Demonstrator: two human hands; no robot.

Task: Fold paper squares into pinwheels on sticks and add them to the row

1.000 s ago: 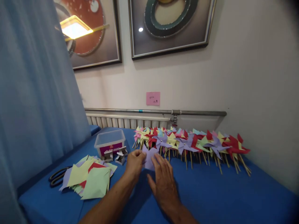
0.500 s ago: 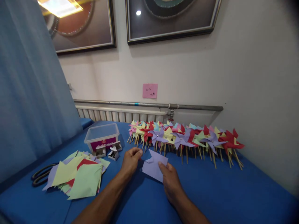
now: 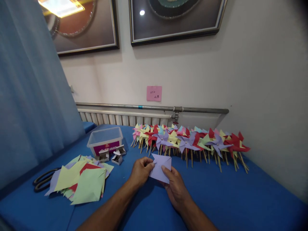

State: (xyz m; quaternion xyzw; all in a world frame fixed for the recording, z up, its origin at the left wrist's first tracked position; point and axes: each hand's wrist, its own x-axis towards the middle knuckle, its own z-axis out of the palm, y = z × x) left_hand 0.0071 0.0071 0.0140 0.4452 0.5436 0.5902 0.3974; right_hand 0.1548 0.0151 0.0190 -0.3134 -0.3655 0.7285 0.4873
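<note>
Head: hands (image 3: pixel 141 170) pinching lilac paper (image 3: pixel 160 166)

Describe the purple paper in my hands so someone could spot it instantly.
On the blue table, in front of the long row of finished pinwheels, both hands meet. The left hand and right hand pinch a lilac paper square, the only sheet without a stick.
</note>
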